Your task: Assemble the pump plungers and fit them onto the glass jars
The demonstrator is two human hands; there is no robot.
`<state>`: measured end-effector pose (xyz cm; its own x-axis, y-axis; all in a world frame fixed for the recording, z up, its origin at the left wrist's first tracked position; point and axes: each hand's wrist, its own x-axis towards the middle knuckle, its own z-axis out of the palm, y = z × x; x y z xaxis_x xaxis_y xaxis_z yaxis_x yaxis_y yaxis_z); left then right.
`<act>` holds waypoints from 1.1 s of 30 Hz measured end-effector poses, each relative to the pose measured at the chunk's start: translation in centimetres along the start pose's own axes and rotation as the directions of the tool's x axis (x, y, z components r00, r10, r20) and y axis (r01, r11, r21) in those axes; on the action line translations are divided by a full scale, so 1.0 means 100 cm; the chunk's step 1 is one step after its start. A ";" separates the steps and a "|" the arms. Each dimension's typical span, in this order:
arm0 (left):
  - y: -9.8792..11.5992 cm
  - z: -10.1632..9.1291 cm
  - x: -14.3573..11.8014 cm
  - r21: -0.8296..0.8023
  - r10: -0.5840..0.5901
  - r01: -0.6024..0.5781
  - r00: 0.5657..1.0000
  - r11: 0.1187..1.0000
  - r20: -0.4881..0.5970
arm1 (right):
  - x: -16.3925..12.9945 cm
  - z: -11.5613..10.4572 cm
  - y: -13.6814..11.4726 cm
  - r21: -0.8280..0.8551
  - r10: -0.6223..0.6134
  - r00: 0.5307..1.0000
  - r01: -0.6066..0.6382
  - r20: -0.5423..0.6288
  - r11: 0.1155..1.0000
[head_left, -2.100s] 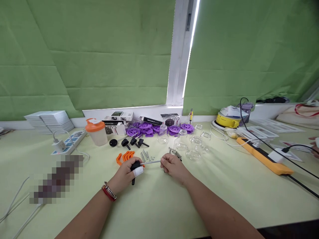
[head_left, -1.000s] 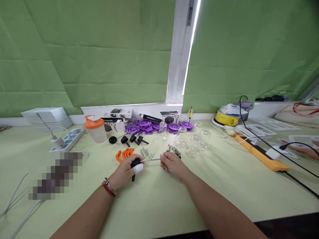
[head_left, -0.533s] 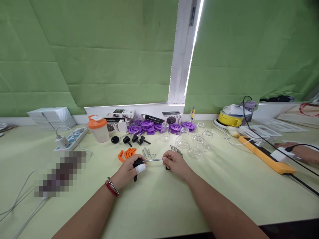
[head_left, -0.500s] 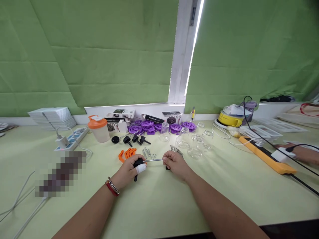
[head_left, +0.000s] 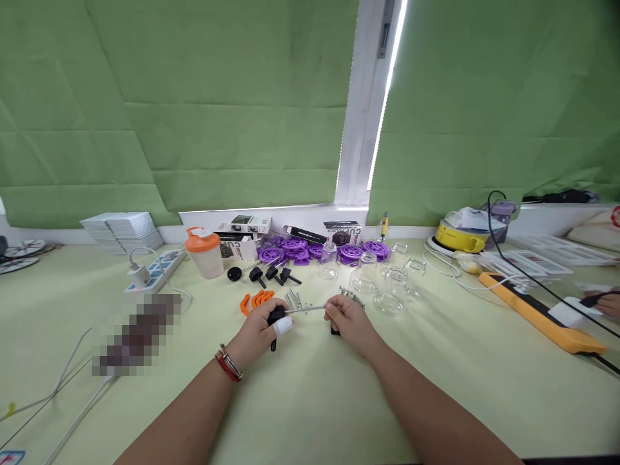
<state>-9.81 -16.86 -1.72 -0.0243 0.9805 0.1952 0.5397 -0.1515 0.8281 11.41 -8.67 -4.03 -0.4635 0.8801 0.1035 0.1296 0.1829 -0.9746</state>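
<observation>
My left hand [head_left: 260, 330], with a white bandage on the thumb and a red bracelet at the wrist, grips a black knob [head_left: 276, 316]. A thin metal rod [head_left: 306, 309] runs from that knob to my right hand [head_left: 347, 320], which pinches its other end. A small black part [head_left: 335, 330] sits under my right hand. Orange curved clips [head_left: 256, 299], loose screws [head_left: 294, 299] and springs [head_left: 355, 296] lie just beyond my hands.
Purple wheels [head_left: 295, 250], clear glass jars [head_left: 390, 287], black knobs [head_left: 271, 274], an orange-lidded shaker [head_left: 205, 252] and small boxes [head_left: 245, 226] sit further back. A power strip [head_left: 155, 270] lies at left, an orange tool [head_left: 540, 312] at right. Another person's hand [head_left: 608, 302] shows at the right edge.
My hands keep their hold on the knob and rod. The view has shifted, so everything sits a little further right in the picture. The other person's hand has moved toward the right edge.
</observation>
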 end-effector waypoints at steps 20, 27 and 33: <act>-0.082 -0.082 0.120 0.604 -0.206 0.470 0.867 0.644 -0.454 | 0.009 -0.021 0.007 -0.074 -0.044 0.985 0.032 -0.166 0.997; -0.091 -0.072 0.122 0.674 -0.192 0.462 0.878 0.576 -0.438 | 0.011 -0.029 0.002 -0.047 -0.035 0.960 0.022 -0.278 0.999; -0.095 -0.072 0.123 0.704 -0.173 0.442 0.890 0.556 -0.422 | 0.014 -0.036 0.002 -0.065 -0.029 0.943 0.007 -0.332 0.998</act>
<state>-21.30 -4.25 -3.40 -0.4704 0.8457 0.2521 0.8815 0.4375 0.1774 13.94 -5.84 -3.33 -0.1499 0.9700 0.1913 0.1825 0.2173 -0.9589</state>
